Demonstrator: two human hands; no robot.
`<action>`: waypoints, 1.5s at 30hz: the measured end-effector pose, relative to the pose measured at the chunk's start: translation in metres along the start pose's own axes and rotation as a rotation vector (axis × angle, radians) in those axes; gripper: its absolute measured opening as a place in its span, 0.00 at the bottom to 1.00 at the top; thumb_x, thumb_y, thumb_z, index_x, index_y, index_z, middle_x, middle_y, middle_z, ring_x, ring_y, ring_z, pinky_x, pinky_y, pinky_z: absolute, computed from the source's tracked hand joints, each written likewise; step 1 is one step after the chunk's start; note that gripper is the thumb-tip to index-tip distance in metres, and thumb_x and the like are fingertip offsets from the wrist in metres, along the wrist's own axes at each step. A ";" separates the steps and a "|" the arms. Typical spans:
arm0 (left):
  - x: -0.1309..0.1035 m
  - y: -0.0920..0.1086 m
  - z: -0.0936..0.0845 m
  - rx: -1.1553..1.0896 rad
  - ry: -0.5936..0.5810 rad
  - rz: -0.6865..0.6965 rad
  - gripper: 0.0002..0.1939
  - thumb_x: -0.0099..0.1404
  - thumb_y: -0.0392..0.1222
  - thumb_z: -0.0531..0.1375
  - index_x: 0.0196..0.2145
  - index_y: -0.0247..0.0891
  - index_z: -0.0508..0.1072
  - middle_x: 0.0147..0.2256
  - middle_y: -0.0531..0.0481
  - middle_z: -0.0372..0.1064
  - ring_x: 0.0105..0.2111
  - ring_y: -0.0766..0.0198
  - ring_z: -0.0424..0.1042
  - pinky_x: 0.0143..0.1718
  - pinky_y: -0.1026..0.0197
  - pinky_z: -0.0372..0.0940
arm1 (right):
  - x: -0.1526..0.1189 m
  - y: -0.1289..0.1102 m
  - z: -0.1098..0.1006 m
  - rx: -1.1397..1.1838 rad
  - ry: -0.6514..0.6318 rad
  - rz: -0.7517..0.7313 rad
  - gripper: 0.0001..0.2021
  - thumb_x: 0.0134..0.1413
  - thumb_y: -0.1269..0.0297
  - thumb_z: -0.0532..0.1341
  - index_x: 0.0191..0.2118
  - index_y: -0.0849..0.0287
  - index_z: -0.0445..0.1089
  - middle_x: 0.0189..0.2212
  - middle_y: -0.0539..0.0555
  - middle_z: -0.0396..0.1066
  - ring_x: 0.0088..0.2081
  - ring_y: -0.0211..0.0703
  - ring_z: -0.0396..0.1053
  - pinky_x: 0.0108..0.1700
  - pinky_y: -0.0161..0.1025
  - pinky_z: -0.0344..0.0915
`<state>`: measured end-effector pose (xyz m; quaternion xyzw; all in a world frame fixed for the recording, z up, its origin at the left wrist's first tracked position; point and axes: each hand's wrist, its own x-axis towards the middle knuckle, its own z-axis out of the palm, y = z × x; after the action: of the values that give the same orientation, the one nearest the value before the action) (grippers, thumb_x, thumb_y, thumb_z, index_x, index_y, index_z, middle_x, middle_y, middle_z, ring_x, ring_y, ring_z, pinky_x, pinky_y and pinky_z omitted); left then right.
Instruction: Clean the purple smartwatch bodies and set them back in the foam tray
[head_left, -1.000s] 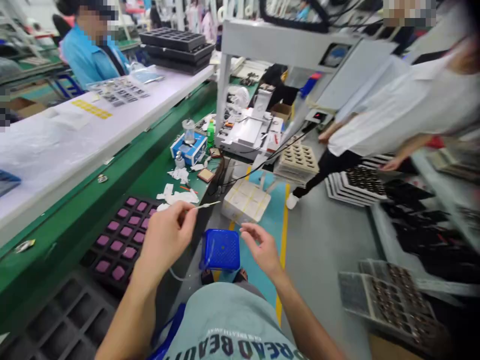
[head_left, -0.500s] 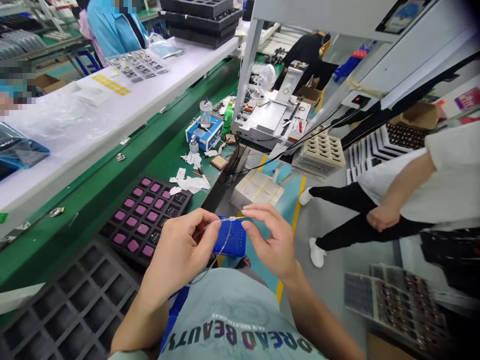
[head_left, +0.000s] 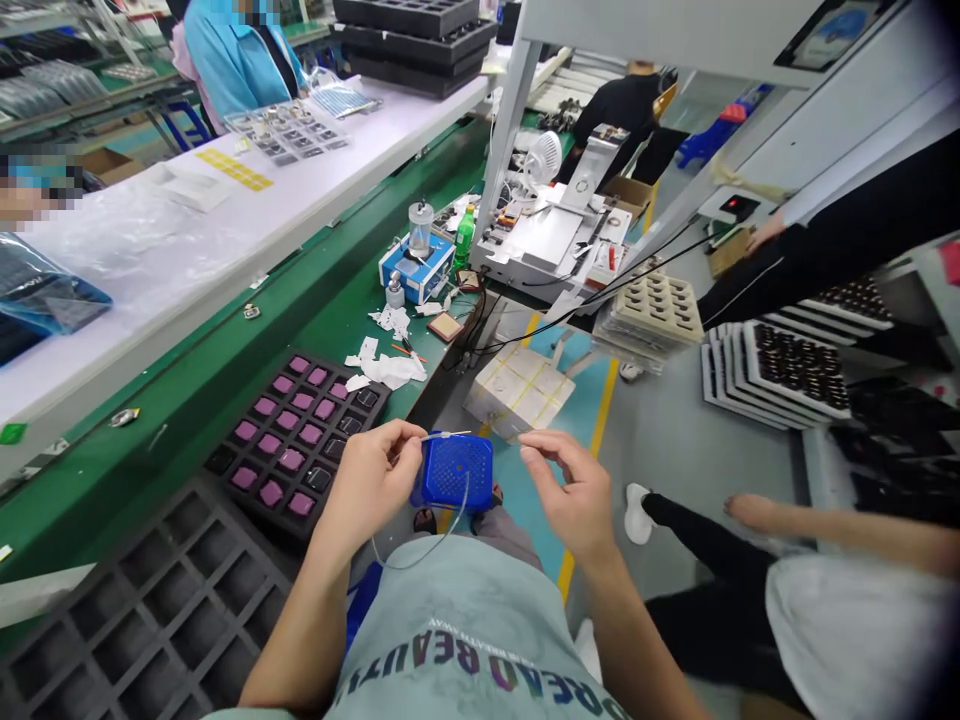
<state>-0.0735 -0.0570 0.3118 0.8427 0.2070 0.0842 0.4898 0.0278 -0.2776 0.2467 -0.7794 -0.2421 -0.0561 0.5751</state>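
Pinches the cord [head_left: 448, 435] between left hand [head_left: 379, 480] thumb and fingers, over the blue stool [head_left: 457, 485], with a loop hanging near the shirt [head_left: 465, 610]. Holds the right hand [head_left: 576, 495] partly open, apart from the cord. Has the tray [head_left: 251, 425] to the left.

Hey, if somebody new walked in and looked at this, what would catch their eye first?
Probably the bright blue stool, below and between the two hands. Next, the purple pieces in rows in a black tray at the left. Closer in, the left hand pinches a thin, pale cord, its slack looping down, with the right hand open nearby.
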 end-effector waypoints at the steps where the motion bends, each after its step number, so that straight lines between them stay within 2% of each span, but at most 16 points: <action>1: 0.005 -0.007 0.002 -0.017 0.010 -0.026 0.13 0.67 0.44 0.58 0.34 0.38 0.81 0.24 0.51 0.74 0.23 0.65 0.68 0.24 0.64 0.58 | 0.003 0.005 0.001 0.007 -0.015 0.019 0.05 0.65 0.63 0.64 0.39 0.54 0.79 0.38 0.53 0.80 0.40 0.43 0.77 0.43 0.40 0.74; 5: 0.020 -0.023 0.005 -0.107 0.079 -0.092 0.14 0.64 0.44 0.59 0.39 0.36 0.83 0.25 0.50 0.74 0.24 0.63 0.69 0.26 0.63 0.60 | 0.025 0.023 0.010 0.029 -0.093 0.101 0.08 0.63 0.58 0.65 0.39 0.55 0.80 0.37 0.54 0.81 0.38 0.44 0.77 0.42 0.41 0.74; 8: 0.030 -0.029 0.004 -0.187 0.138 -0.131 0.16 0.62 0.45 0.60 0.43 0.36 0.83 0.22 0.52 0.70 0.21 0.65 0.64 0.23 0.64 0.57 | 0.051 0.041 0.019 0.032 -0.158 0.160 0.12 0.61 0.54 0.65 0.39 0.56 0.81 0.38 0.56 0.81 0.39 0.46 0.77 0.43 0.43 0.74; 12: 0.043 -0.039 0.007 -0.284 0.259 -0.206 0.11 0.60 0.45 0.62 0.35 0.38 0.82 0.21 0.54 0.66 0.18 0.69 0.58 0.19 0.66 0.52 | 0.099 0.079 0.038 0.035 -0.245 0.188 0.16 0.60 0.51 0.64 0.40 0.58 0.81 0.36 0.57 0.82 0.36 0.46 0.77 0.40 0.42 0.74; 15: 0.056 -0.048 0.015 -0.418 0.397 -0.306 0.10 0.58 0.47 0.65 0.34 0.38 0.81 0.22 0.55 0.65 0.16 0.71 0.56 0.17 0.67 0.50 | 0.148 0.125 0.062 0.029 -0.313 0.210 0.19 0.59 0.48 0.63 0.42 0.60 0.80 0.35 0.57 0.81 0.33 0.45 0.76 0.38 0.42 0.74; 19: 0.083 -0.046 0.033 -0.563 0.695 -0.419 0.15 0.54 0.47 0.70 0.38 0.37 0.81 0.25 0.54 0.68 0.16 0.75 0.56 0.17 0.69 0.51 | 0.226 0.201 0.108 -0.038 -0.412 0.262 0.21 0.62 0.48 0.63 0.45 0.63 0.78 0.36 0.58 0.80 0.35 0.44 0.75 0.41 0.43 0.74; 23: 0.128 -0.025 0.062 -0.762 0.965 -0.540 0.17 0.49 0.45 0.73 0.37 0.37 0.82 0.29 0.53 0.72 0.16 0.77 0.56 0.16 0.71 0.47 | 0.296 0.275 0.158 -0.192 -0.521 0.328 0.17 0.67 0.53 0.64 0.51 0.62 0.74 0.43 0.55 0.77 0.41 0.43 0.76 0.48 0.47 0.75; 28: 0.179 0.005 0.093 -0.903 1.092 -0.702 0.14 0.49 0.44 0.73 0.33 0.37 0.79 0.30 0.53 0.72 0.16 0.78 0.56 0.13 0.74 0.44 | 0.348 0.336 0.204 -0.341 -0.654 0.344 0.19 0.68 0.55 0.65 0.58 0.60 0.70 0.55 0.59 0.73 0.53 0.50 0.74 0.56 0.55 0.74; 32: 0.195 0.020 0.111 -0.877 1.190 -0.769 0.16 0.50 0.48 0.74 0.32 0.36 0.78 0.30 0.53 0.71 0.16 0.78 0.57 0.12 0.75 0.46 | 0.367 0.360 0.233 -0.409 -0.732 0.324 0.21 0.68 0.55 0.65 0.61 0.59 0.69 0.57 0.59 0.72 0.55 0.52 0.73 0.58 0.57 0.72; 36: 0.207 0.030 0.127 -0.869 1.246 -0.818 0.23 0.50 0.56 0.76 0.31 0.36 0.76 0.30 0.54 0.70 0.16 0.79 0.56 0.12 0.75 0.45 | 0.375 0.368 0.251 -0.463 -0.791 0.312 0.21 0.68 0.54 0.64 0.61 0.59 0.69 0.56 0.59 0.72 0.54 0.51 0.73 0.57 0.56 0.72; 40: 0.223 0.037 0.140 -0.838 1.267 -0.819 0.26 0.49 0.58 0.77 0.29 0.35 0.72 0.30 0.54 0.71 0.16 0.79 0.57 0.12 0.76 0.46 | 0.382 0.367 0.256 -0.509 -0.847 0.319 0.20 0.69 0.55 0.64 0.60 0.59 0.70 0.55 0.59 0.73 0.52 0.50 0.74 0.55 0.54 0.74; 45: 0.241 0.044 0.146 -0.824 1.256 -0.775 0.26 0.49 0.56 0.78 0.33 0.36 0.74 0.30 0.55 0.71 0.17 0.79 0.57 0.13 0.75 0.46 | 0.389 0.361 0.253 -0.534 -0.925 0.327 0.19 0.69 0.55 0.64 0.59 0.59 0.71 0.54 0.58 0.74 0.51 0.49 0.75 0.54 0.53 0.75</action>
<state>0.2052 -0.0878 0.2608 0.2628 0.6680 0.4319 0.5461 0.4799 -0.0019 -0.0086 -0.8690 -0.3226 0.3220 0.1926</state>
